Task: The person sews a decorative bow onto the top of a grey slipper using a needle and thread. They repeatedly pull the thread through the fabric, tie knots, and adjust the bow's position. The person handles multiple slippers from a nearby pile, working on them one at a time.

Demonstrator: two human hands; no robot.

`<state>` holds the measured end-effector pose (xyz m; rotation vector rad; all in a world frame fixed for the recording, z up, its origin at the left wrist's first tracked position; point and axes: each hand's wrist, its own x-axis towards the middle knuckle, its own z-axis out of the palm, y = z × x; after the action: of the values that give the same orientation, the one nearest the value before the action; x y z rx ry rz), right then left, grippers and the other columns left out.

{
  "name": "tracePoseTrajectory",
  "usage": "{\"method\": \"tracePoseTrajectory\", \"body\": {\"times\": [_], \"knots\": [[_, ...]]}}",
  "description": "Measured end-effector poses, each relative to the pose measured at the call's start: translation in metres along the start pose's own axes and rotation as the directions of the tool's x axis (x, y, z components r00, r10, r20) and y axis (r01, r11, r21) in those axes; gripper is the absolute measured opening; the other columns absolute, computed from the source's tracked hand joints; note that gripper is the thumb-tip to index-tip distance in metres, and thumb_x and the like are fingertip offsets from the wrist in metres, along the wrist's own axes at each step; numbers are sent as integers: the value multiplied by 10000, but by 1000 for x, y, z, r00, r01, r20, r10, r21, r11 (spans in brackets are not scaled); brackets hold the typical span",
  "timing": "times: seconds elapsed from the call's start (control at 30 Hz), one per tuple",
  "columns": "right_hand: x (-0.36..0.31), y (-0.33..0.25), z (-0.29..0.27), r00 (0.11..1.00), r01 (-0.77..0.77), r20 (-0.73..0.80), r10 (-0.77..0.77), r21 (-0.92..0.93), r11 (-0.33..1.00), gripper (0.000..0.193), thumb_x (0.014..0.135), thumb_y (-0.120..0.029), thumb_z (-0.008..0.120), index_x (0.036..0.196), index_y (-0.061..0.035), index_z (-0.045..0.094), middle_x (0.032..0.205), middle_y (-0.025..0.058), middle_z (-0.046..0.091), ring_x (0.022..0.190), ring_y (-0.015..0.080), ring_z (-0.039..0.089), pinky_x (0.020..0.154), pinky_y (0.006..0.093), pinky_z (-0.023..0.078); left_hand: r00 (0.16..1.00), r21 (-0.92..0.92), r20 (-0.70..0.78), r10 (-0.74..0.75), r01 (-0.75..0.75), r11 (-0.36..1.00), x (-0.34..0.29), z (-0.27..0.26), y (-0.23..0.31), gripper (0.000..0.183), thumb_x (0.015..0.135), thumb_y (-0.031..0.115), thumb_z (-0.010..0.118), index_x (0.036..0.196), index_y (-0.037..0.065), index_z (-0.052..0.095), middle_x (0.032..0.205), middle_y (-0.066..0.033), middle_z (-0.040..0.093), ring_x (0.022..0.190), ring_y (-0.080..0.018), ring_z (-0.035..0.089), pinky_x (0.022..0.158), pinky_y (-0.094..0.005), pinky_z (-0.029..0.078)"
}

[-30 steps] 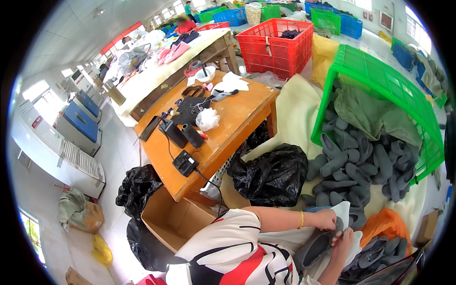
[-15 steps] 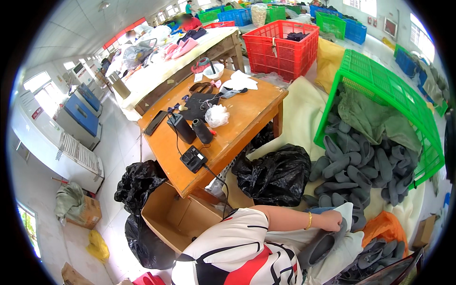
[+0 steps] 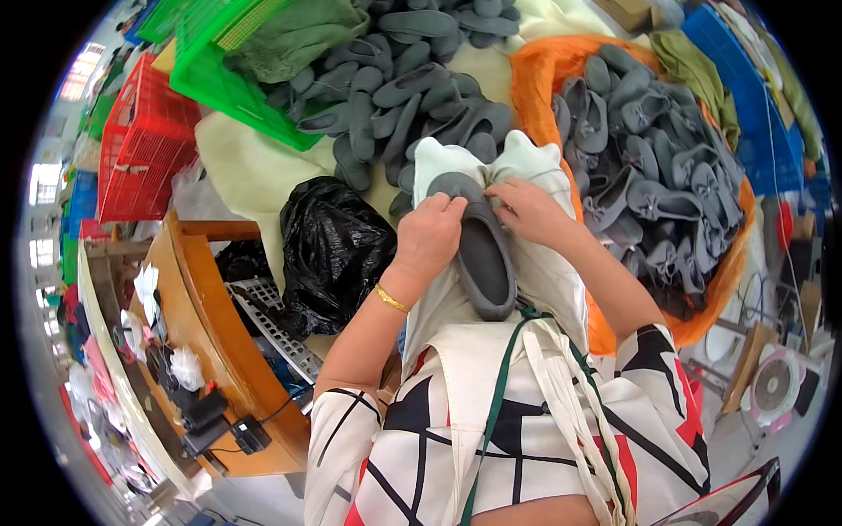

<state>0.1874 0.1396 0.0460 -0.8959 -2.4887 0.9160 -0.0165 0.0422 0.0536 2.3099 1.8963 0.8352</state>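
Note:
A dark grey slip-on shoe (image 3: 487,267) lies on the white cloth (image 3: 527,159) over my lap, its toe pointing away from me and its opening facing up. My left hand (image 3: 430,230), with a gold bracelet at the wrist, is closed on the left side of the shoe's front. At the right side of the front, my right hand (image 3: 531,210) has thumb and fingertips drawn together close to the upper. Whatever those fingertips hold, if anything, is too small to make out.
Right of my knees, an orange sack (image 3: 535,66) holds many grey shoes with bows. Ahead, a pile of grey shoes (image 3: 412,88) spills from a tipped green crate (image 3: 210,79). A black plastic bag (image 3: 333,250) and a wooden table (image 3: 210,324) stand left.
The view has swung right and down from the table to my lap. My left hand still holds a grey shoe, now over my lap; my right hand has come into view beside it.

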Motion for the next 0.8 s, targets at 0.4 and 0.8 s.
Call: {"method": "tracePoseTrajectory", "body": {"times": [0.4, 0.8], "knots": [[3, 8, 3, 978, 66, 206, -17, -232, 971, 177, 888, -234, 648, 868, -59, 635, 831, 112, 624, 827, 321, 635, 717, 428, 505, 975, -98, 149, -163, 178, 979, -8, -3, 0, 414, 819, 255, 732, 1159, 100, 553, 976, -98, 616, 864, -312, 636, 682, -397, 518], [53, -11, 17, 865, -18, -485, 130, 229, 973, 153, 957, -131, 569, 848, -35, 615, 798, 72, 634, 757, 213, 631, 689, 348, 521, 979, -168, 92, -180, 193, 967, -9, 12, -14, 369, 816, 135, 663, 1163, 92, 544, 965, -113, 616, 829, -316, 640, 670, -403, 530]]}}
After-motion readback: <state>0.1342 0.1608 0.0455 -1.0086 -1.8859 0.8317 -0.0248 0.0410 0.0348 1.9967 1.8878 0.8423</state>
